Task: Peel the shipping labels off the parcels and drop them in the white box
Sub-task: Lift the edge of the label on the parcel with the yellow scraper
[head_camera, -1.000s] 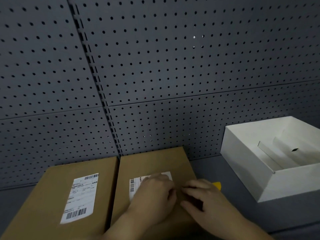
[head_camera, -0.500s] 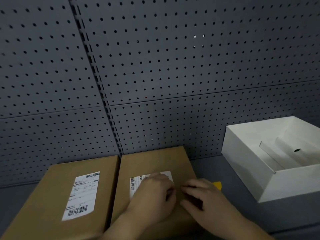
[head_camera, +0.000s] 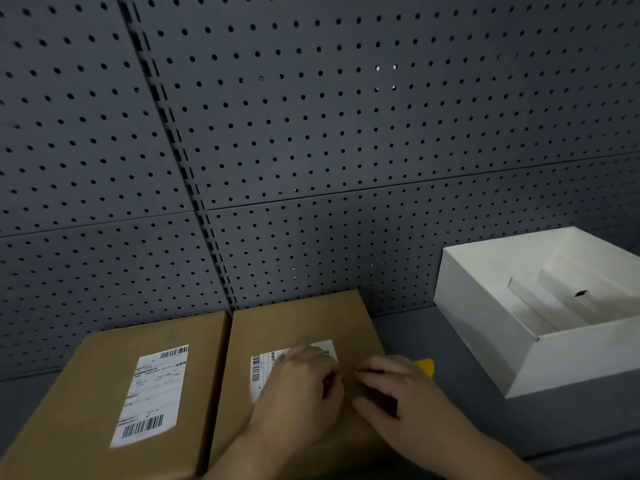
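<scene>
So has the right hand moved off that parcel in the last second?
No. The right hand keeps resting on the right parcel, fingertips beside the label's right edge, same spot relative to the parcel.

The scene is dim and grey-toned, with no glare. The white box (head_camera: 540, 362) is the brightest thing; its inner walls shade softly, so light seems to fall from above. Left of it, both hands (head_camera: 301, 393) look slightly smeared, and the label print beyond them is soft. Above the box, the pegboard (head_camera: 311, 133) seams bow from wide-angle distortion.
</scene>
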Motion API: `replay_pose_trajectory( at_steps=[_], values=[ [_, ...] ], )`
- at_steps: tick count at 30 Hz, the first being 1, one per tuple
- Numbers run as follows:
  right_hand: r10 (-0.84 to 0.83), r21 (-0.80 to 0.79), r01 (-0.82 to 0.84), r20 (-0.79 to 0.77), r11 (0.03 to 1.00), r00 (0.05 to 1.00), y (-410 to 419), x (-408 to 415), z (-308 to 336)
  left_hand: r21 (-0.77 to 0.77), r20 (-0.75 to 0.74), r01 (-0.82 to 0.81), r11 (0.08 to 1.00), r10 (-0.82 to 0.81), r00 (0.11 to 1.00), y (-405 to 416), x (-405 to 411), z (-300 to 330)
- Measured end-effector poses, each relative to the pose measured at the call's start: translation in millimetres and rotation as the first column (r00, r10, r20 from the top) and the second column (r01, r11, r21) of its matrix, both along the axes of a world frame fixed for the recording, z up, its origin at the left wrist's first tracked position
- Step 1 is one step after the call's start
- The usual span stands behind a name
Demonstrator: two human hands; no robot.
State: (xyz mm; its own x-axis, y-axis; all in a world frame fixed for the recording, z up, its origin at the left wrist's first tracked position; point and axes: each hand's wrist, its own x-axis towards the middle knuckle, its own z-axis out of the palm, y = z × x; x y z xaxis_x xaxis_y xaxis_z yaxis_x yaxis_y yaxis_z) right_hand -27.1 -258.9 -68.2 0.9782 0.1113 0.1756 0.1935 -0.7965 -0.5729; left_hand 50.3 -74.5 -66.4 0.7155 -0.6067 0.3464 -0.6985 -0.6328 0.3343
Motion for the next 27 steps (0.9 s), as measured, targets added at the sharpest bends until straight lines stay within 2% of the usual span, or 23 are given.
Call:
replay_pose_trajectory(
  at_steps=[4,8,11,14,17,21,27],
  values=[
    [-0.011,0.008,0.011,0.000,1.000,1.000,1.5,-0.6,0.7,-0.009,0.005,-0.005,1.000,0.005,1.000,1.8,-0.7,-1.4],
    [-0.085,0.102,0.088,-0.034,0.991,0.996,-3.1,-6.8,-0.9,-0.022,-0.008,0.002,1.000,-0.002,1.000,3.0,0.4,-2.2],
    [-0.281,0.212,0.270,0.021,0.939,0.959,-17.4,-15.5,-8.5,-0.028,-0.003,0.011,1.000,-0.011,1.000,3.9,0.3,-3.7],
    [-0.522,0.304,0.476,0.088,0.825,0.849,-39.2,-27.2,-25.3,-0.037,0.005,0.008,0.999,-0.008,1.000,3.3,0.7,-5.4],
    [-0.665,0.240,0.634,0.075,0.735,0.743,-55.6,-36.5,-51.6,-0.043,0.009,0.009,0.999,-0.009,1.000,3.4,2.5,-7.7],
    [-0.736,0.118,0.732,-0.012,0.671,0.677,-62.0,-34.7,-73.3,-0.034,0.022,0.014,0.999,-0.013,1.000,4.0,4.0,-8.1],
    [-0.704,-0.062,0.703,-0.135,0.709,0.697,-57.1,-27.1,-71.2,-0.057,0.023,0.026,0.998,-0.024,0.999,5.6,6.8,-11.9]
  ],
)
